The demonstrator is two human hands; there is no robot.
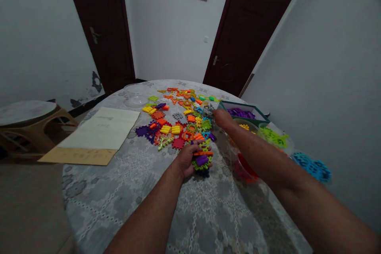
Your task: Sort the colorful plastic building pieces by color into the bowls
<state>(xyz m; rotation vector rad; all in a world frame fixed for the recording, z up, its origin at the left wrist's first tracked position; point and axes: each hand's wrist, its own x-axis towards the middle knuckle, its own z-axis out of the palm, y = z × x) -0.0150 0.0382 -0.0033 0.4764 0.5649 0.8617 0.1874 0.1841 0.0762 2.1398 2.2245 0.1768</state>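
My left hand point(187, 159) is closed around a handful of plastic building pieces near the middle of the table. Among them are a green gear-shaped piece point(197, 165), a purple piece point(202, 160) and an orange bar point(203, 153). My right arm stretches forward over the containers. At its end, my right hand point(219, 116) is by a clear container of grey pieces point(208, 108); its fingers are hidden, so I cannot tell what they hold. Beyond my left hand lie many loose pieces, including a red gear piece point(178, 143) and yellow pieces point(175, 129).
A green-edged box point(262, 116) holds purple pieces. Nearby are light green pieces point(274, 137), a red container point(246, 168) and blue pieces point(312, 166). Paper sheets point(99, 129) lie at the left over the patterned tablecloth point(143, 206). A stool point(28, 113) stands beside the table.
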